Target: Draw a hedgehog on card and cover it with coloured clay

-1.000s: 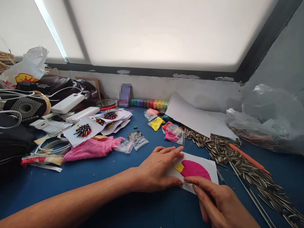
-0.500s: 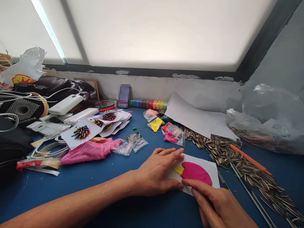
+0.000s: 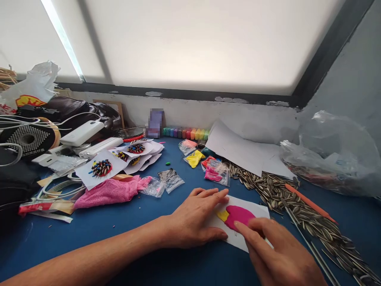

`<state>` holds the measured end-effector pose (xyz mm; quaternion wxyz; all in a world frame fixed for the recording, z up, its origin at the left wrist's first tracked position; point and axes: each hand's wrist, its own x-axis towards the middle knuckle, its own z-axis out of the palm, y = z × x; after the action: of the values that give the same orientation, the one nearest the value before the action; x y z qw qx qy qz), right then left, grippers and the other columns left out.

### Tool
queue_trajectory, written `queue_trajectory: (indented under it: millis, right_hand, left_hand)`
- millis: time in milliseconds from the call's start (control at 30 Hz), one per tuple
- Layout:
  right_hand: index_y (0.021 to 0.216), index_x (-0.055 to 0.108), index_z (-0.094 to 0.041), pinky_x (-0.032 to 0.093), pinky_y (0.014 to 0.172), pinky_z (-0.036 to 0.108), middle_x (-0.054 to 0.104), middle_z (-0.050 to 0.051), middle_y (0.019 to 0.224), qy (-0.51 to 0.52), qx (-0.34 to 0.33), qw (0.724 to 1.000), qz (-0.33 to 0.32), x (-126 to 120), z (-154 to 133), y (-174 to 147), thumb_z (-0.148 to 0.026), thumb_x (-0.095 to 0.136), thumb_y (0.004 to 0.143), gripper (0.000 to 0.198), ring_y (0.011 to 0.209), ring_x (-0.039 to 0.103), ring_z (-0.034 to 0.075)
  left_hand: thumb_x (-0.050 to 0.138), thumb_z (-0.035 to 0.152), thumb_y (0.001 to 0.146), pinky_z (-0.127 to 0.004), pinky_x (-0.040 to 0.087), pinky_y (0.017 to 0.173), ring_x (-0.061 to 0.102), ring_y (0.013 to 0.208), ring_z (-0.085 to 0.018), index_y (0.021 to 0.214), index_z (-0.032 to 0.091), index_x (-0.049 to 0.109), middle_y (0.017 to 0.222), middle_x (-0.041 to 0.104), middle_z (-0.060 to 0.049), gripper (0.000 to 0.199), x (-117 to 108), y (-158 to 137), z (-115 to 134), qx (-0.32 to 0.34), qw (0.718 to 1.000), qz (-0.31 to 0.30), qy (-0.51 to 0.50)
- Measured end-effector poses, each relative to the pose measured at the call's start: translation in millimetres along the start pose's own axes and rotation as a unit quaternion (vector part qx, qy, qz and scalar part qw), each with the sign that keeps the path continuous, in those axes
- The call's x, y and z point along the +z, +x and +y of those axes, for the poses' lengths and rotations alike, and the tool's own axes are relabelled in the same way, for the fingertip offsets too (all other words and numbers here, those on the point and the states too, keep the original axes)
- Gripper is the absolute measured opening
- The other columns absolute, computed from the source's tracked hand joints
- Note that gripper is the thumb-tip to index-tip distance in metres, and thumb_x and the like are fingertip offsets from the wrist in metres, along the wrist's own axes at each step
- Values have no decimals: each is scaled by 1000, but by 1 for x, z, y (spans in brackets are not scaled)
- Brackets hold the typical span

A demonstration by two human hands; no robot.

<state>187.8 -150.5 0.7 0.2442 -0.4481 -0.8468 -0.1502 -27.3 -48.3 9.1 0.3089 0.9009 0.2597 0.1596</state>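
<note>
A white paper sheet (image 3: 262,208) lies on the blue table, bearing a flat magenta clay shape (image 3: 239,214) with a small yellow clay piece (image 3: 223,215) at its left end. Short pencil lines show below the magenta clay. My left hand (image 3: 202,216) rests on the paper's left side, fingers and thumb apart around the yellow end, holding nothing. With its index fingertip, my right hand (image 3: 278,246) presses the lower edge of the magenta clay; its other fingers are bent and partly hidden. No object shows in that hand, which covers the clay's right end.
Striped sunflower seeds (image 3: 309,210) spread along the right, with an orange pen-like stick (image 3: 311,203) and a metal rod (image 3: 309,242) on them. Small bags of clay (image 3: 195,158) lie ahead. Seed-decorated cards (image 3: 101,169) and a pink cloth (image 3: 111,192) sit left.
My right hand has shifted up and right over the magenta clay; its index fingertip moved from the paper near the thumb onto the clay's lower edge. My left hand stays in place.
</note>
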Motion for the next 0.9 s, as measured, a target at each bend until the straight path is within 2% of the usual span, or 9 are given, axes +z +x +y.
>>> queue_trajectory:
  millis: [100,267,400,667,900]
  right_hand:
    - [127,66,-20,53,89,41,67,16,123,-74,-33,997,18,5,5,2,-16,56,89,40,111,65,28]
    - [130,63,-26,49,93,40,60,15,136,-121,-56,991,-6,9,7,6,-27,56,90,41,125,56,29]
    - [131,62,-27,47,94,38,60,13,137,-134,-53,989,-17,11,9,4,-30,54,91,41,127,55,28]
    - [122,69,-21,45,94,44,61,17,134,-157,-25,987,15,11,7,5,-29,53,89,37,126,54,32]
    - [126,64,-15,43,95,46,59,20,137,-175,-26,984,11,11,14,0,-33,53,89,42,128,51,35]
  left_hand:
    - [72,41,81,-50,25,116,32,144,-30,147,23,34,153,40,-11,78,0,-1,-1,3,1000,1,-2]
    - [71,42,81,-50,26,116,32,144,-31,148,21,33,154,38,-13,80,0,-1,-2,6,1000,2,1]
    - [71,42,82,-52,25,116,34,143,-32,148,23,34,153,40,-12,78,0,-1,-2,11,1000,2,2]
    - [74,42,79,-50,24,117,33,144,-31,146,20,37,152,40,-12,80,0,1,-1,-15,1000,-6,3]
    - [73,42,80,-51,20,118,33,143,-31,149,21,34,152,41,-12,83,-1,0,1,-17,1000,-3,-16]
